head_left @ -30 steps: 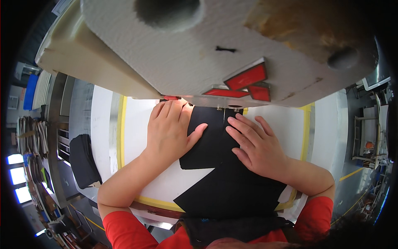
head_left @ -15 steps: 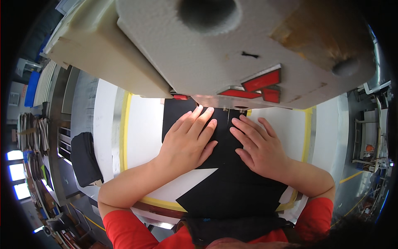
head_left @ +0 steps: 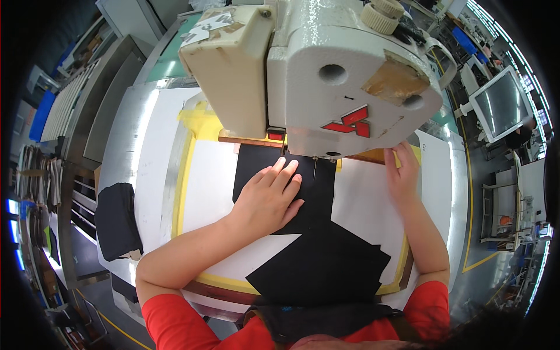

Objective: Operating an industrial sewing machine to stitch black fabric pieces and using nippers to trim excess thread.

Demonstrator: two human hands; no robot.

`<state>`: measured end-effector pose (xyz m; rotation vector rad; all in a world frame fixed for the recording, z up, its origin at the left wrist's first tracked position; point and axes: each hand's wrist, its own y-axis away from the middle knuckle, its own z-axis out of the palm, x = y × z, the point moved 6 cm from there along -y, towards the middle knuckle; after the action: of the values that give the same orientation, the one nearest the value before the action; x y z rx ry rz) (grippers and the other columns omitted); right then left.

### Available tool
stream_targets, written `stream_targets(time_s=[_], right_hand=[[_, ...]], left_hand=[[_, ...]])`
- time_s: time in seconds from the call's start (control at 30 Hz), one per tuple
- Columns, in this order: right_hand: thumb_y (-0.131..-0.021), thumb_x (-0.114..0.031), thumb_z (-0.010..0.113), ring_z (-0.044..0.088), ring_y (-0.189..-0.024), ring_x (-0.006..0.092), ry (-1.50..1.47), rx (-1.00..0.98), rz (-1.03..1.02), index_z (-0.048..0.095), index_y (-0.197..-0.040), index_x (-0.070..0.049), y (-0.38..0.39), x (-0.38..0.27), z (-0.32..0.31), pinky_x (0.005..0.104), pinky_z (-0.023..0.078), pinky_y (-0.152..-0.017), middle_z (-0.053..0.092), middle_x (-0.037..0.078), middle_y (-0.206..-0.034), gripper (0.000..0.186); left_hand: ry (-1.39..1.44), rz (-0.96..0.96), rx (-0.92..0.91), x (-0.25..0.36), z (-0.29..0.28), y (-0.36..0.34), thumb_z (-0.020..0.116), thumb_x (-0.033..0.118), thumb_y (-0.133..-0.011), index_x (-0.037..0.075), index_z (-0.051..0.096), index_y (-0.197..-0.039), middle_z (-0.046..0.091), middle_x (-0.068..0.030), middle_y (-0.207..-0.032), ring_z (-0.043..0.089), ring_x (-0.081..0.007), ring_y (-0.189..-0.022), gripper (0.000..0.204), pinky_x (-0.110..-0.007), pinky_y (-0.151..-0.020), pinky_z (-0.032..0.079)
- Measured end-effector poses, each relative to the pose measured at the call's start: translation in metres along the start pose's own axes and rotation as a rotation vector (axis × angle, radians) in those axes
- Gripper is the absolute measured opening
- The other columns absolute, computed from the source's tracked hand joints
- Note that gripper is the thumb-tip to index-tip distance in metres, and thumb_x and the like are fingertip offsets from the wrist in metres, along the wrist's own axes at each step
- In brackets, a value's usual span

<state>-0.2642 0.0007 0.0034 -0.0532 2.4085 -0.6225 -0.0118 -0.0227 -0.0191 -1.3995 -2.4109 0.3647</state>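
My left hand [head_left: 265,201] lies open, fingers slightly spread, on black fabric [head_left: 312,204] just below the head of a white sewing machine [head_left: 309,81]. Its fingertips are near the needle area under the machine. More black fabric pieces [head_left: 321,268] overlap toward me on the white work surface [head_left: 210,186], which has yellow tape round its border. My right hand [head_left: 401,172] is at the right side of the machine head, beside a wooden strip [head_left: 364,157], fingers extended, their tips partly out of clear sight.
A dark folded bundle [head_left: 116,221] lies at the left of the table. Steel racks with stacked sheets [head_left: 35,186] stand farther left. A screen on an arm [head_left: 499,102] and a metal trolley [head_left: 496,210] stand at the right, where a dark figure of a person [head_left: 516,134] is partly visible.
My left hand moved right onto the fabric near the needle, then stayed. My right hand left the fabric and moved up and right beside the machine head. The view tilted, showing more machine.
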Motion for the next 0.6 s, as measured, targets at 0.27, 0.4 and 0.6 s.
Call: stream_targets(time_s=[0.27,0.4,0.6], right_hand=[[-0.095,-0.013,0.053,0.062,-0.098,0.0234,0.056,0.149,0.099,0.065,-0.097,0.001,-0.006,0.037,-0.024,0.0308,0.046,-0.088,0.066,0.011,-0.105,0.019],[-0.095,-0.013,0.053,0.062,-0.098,0.0218,0.056,0.154,0.084,0.065,-0.097,0.002,-0.008,0.041,-0.020,0.0298,0.046,-0.088,0.066,0.010,-0.104,0.019],[-0.095,-0.013,0.055,0.061,-0.097,0.0209,-0.024,0.253,0.154,0.065,-0.098,0.002,-0.004,0.046,-0.036,0.0298,0.046,-0.089,0.065,0.010,-0.102,0.018]], left_hand=[[-0.003,0.008,0.015,0.000,-0.002,-0.002,0.069,0.027,-0.082,0.002,0.059,-0.114,0.051,-0.0159,-0.130,0.051,-0.0324,-0.120,0.041,-0.039,-0.098,0.043],[0.002,0.014,0.017,-0.002,0.001,0.000,0.068,0.027,-0.082,0.002,0.059,-0.114,0.051,-0.0159,-0.129,0.051,-0.0325,-0.120,0.042,-0.039,-0.097,0.044],[0.028,0.030,0.029,0.001,0.000,-0.007,0.069,0.025,-0.081,0.002,0.058,-0.115,0.052,-0.0151,-0.130,0.051,-0.0324,-0.120,0.043,-0.040,-0.097,0.044]])
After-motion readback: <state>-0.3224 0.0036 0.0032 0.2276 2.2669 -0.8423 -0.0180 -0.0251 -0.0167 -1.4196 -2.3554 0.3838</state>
